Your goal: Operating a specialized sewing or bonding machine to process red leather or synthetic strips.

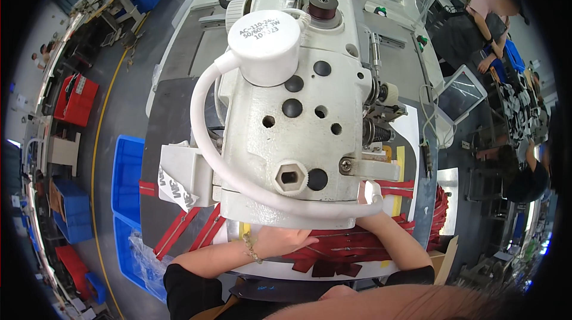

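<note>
A white industrial sewing machine head (298,141) fills the middle of the view and covers the work area below it. My left hand (285,241), with a bracelet at the wrist, reaches under its near edge. The thumb lies against red zippers (348,245); the other fingers are mostly hidden. From the right, my right hand (376,222) also goes under the machine head beside these zippers, its fingers out of sight. More red zipper strips with metal teeth (180,232) stick out to the left. What either hand grips is hidden.
A pile of red zippers (440,213) hangs at the table's right edge. Blue bins (126,183), one with clear plastic film (149,265), stand at left. A thread spool (322,6) sits on the machine. At far right a screen (462,95) and a seated person (476,28) show.
</note>
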Action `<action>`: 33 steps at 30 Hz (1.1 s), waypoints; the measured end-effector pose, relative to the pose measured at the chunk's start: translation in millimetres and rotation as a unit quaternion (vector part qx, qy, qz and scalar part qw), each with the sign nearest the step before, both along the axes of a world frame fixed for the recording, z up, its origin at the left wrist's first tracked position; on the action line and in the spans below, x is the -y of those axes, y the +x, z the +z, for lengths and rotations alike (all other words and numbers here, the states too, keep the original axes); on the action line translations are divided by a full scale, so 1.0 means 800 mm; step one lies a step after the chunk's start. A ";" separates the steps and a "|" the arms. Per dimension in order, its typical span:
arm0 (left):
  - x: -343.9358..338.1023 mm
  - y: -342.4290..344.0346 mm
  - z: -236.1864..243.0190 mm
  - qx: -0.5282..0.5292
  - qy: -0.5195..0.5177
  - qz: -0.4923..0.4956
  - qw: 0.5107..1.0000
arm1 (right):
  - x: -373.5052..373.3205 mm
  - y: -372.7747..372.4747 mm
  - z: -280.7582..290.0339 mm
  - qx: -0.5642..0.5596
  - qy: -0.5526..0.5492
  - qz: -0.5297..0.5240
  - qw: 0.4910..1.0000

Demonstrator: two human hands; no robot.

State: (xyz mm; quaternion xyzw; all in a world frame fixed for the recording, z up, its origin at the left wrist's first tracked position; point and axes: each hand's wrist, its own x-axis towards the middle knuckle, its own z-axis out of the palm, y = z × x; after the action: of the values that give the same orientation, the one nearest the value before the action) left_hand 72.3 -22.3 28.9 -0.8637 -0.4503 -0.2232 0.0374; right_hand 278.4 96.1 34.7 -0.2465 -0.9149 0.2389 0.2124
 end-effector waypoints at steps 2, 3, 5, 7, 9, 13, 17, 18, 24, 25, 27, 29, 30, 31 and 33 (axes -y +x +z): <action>0.006 0.002 0.001 0.016 -0.067 0.020 0.997 | 0.001 0.001 0.002 0.017 0.002 0.006 1.000; 0.010 0.002 -0.003 0.015 -0.066 0.023 0.997 | 0.002 0.000 0.003 0.020 0.002 0.007 1.000; 0.017 0.001 -0.013 0.000 -0.122 0.022 0.992 | 0.003 -0.003 -0.002 0.022 0.003 0.011 1.000; 0.011 0.002 -0.010 0.002 -0.099 0.015 0.995 | 0.005 -0.002 -0.011 0.017 0.053 0.039 0.998; 0.002 0.002 -0.004 0.004 -0.076 0.009 0.997 | 0.008 -0.007 -0.007 0.004 0.038 0.050 0.998; -0.006 -0.001 0.010 0.019 -0.025 0.002 1.000 | 0.009 -0.016 -0.014 0.019 0.104 0.086 0.991; -0.006 -0.025 -0.007 0.056 -0.031 0.008 0.998 | 0.008 -0.026 -0.002 0.006 0.170 0.096 0.981; -0.005 -0.035 -0.008 0.081 -0.035 0.032 0.996 | 0.008 -0.028 0.000 0.006 0.175 0.098 0.980; -0.021 -0.059 -0.016 0.085 -0.033 0.082 0.992 | 0.012 -0.026 -0.010 -0.003 0.184 0.085 0.979; -0.021 -0.060 -0.018 0.097 -0.051 0.059 0.992 | 0.012 -0.025 -0.011 0.000 0.173 0.083 0.981; -0.020 -0.059 -0.020 0.087 -0.048 0.056 0.994 | 0.012 -0.023 -0.011 0.013 0.152 0.086 0.985; -0.019 -0.056 -0.020 0.076 -0.047 0.051 0.995 | 0.013 -0.022 -0.010 0.026 0.131 0.087 0.987; -0.019 -0.054 -0.018 0.060 -0.032 0.056 0.996 | 0.011 -0.024 -0.010 0.008 0.145 0.087 0.986; -0.020 -0.052 -0.018 0.044 -0.017 0.061 0.997 | 0.010 -0.026 -0.009 -0.010 0.159 0.087 0.983; -0.021 -0.049 -0.018 0.038 -0.018 0.062 0.997 | 0.009 -0.030 -0.005 -0.020 0.160 0.087 0.983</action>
State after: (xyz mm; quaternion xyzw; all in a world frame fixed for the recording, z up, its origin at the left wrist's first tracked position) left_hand 33.4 -5.5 14.4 -0.8258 -0.5076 -0.2451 0.0188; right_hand 254.5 89.1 30.8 -0.1242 -0.9548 0.1119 0.2459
